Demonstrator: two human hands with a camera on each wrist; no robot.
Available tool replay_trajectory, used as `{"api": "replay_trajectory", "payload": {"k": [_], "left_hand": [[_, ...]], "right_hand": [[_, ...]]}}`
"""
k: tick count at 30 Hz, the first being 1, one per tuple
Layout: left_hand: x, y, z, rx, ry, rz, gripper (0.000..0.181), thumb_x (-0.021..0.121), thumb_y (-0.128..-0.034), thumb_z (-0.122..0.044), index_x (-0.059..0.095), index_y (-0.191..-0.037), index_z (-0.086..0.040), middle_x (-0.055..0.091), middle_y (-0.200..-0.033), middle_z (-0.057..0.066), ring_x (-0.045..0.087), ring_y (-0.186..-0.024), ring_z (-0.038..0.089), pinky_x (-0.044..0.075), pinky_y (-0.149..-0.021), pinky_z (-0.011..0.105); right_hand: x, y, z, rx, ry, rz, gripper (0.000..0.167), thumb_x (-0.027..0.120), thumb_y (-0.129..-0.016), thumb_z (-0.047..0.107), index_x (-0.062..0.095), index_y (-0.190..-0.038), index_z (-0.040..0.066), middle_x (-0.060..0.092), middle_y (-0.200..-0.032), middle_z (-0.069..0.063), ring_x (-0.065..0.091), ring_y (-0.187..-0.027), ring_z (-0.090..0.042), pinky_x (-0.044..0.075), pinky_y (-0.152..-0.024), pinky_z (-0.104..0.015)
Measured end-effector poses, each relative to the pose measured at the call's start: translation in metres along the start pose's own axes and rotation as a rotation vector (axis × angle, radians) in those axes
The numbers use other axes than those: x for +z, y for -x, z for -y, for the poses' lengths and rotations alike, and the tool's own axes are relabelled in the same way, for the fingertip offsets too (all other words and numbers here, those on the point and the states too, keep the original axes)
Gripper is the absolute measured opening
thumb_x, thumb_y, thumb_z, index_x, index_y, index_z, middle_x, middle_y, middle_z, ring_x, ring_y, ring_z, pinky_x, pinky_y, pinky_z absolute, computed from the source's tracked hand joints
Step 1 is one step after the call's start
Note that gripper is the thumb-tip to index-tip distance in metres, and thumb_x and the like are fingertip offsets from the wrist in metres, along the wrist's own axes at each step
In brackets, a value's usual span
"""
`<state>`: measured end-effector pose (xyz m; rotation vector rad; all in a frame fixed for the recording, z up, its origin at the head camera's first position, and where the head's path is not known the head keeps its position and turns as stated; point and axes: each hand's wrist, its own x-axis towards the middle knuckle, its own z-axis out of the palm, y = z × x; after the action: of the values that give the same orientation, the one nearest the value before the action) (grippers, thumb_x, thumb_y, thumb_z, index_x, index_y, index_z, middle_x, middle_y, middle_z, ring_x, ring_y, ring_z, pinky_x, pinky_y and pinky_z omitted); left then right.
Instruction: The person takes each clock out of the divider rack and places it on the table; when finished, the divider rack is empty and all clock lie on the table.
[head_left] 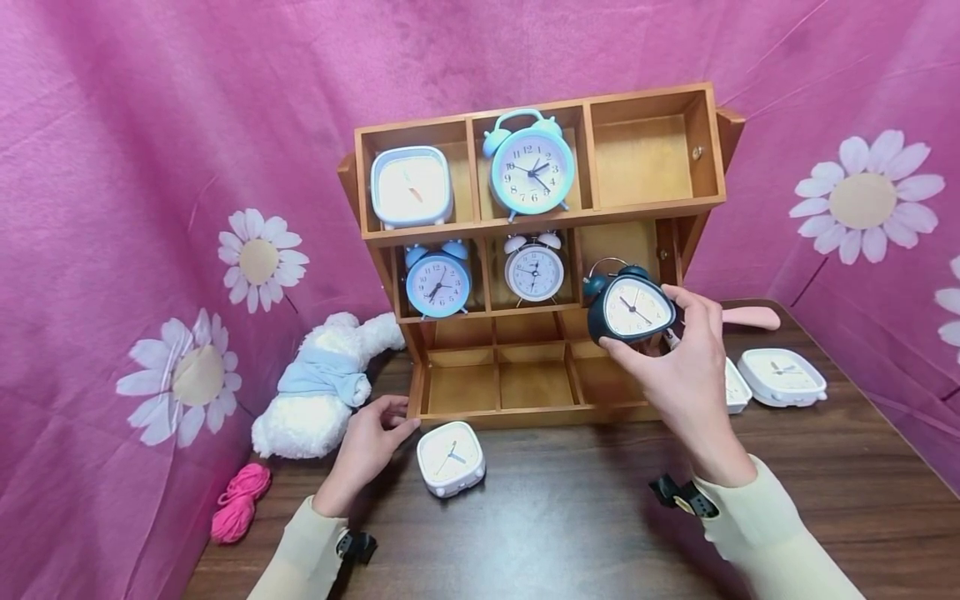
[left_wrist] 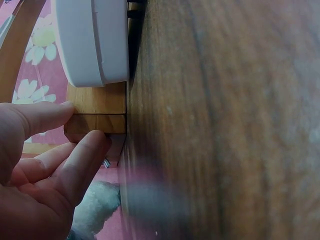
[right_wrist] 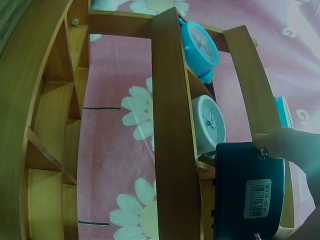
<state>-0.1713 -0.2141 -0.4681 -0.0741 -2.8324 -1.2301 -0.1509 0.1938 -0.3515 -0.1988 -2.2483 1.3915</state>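
Note:
A dark teal twin-bell alarm clock (head_left: 632,307) is in my right hand (head_left: 690,379), gripped by its sides between thumb and fingers. It is in front of the right compartment of the wooden shelf's (head_left: 637,207) middle row. The right wrist view shows the clock's back with a barcode label (right_wrist: 258,199). With thumb and fingertips my left hand (head_left: 367,446) pinches the shelf's lower left corner (left_wrist: 95,124). Beside that hand, a white square clock (head_left: 451,458) rests on the table.
Blue clocks (head_left: 532,171) (head_left: 438,285), a white-faced square clock (head_left: 412,187) and a pale twin-bell clock (head_left: 534,272) stand in the upper rows. White clocks (head_left: 782,377) lie at right, near a pink handle (head_left: 752,317). Left are a white plush toy (head_left: 300,425) and pink yarn (head_left: 240,504).

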Motion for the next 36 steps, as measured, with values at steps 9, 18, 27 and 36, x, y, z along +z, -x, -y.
{"api": "replay_trajectory", "payload": {"k": [9,18,27,36], "left_hand": [[0.000,0.000,0.000,0.003,-0.002,-0.003,0.034,0.086,-0.0986,-0.014,0.077,-0.129,-0.003,0.085,-0.117,0.014,0.082,-0.104,0.026,0.060,-0.082,0.029],[0.000,0.000,-0.001,0.003,-0.002,-0.004,0.034,0.086,-0.0986,-0.015,0.077,-0.129,-0.003,0.084,-0.116,0.015,0.081,-0.103,0.026,0.059,-0.081,0.028],[0.000,0.001,0.000,-0.009,-0.007,-0.001,0.035,0.086,-0.0996,-0.015,0.076,-0.130,-0.003,0.084,-0.118,0.014,0.080,-0.104,0.026,0.060,-0.082,0.031],[0.000,0.000,0.000,-0.007,-0.004,0.002,0.033,0.085,-0.1001,-0.015,0.076,-0.130,-0.003,0.084,-0.119,0.014,0.080,-0.105,0.026,0.060,-0.082,0.031]], "right_hand": [[0.005,0.017,-0.007,-0.110,0.047,0.020,0.097,0.105,-0.077,0.019,0.053,-0.157,0.005,0.049,-0.157,-0.016,0.050,-0.144,-0.030,0.044,-0.121,-0.030],[0.017,0.039,-0.016,-0.194,0.107,0.072,0.093,0.106,-0.072,0.020,0.059,-0.150,0.003,0.056,-0.148,-0.021,0.057,-0.137,-0.039,0.041,-0.109,-0.052],[0.027,0.057,-0.029,-0.194,0.148,0.175,0.094,0.107,-0.072,0.022,0.059,-0.150,0.002,0.057,-0.145,-0.019,0.060,-0.131,-0.037,0.046,-0.106,-0.051],[0.035,0.077,-0.042,-0.176,0.155,0.252,0.092,0.108,-0.071,0.026,0.061,-0.147,0.004,0.059,-0.146,-0.018,0.064,-0.132,-0.039,0.050,-0.108,-0.060]]}}
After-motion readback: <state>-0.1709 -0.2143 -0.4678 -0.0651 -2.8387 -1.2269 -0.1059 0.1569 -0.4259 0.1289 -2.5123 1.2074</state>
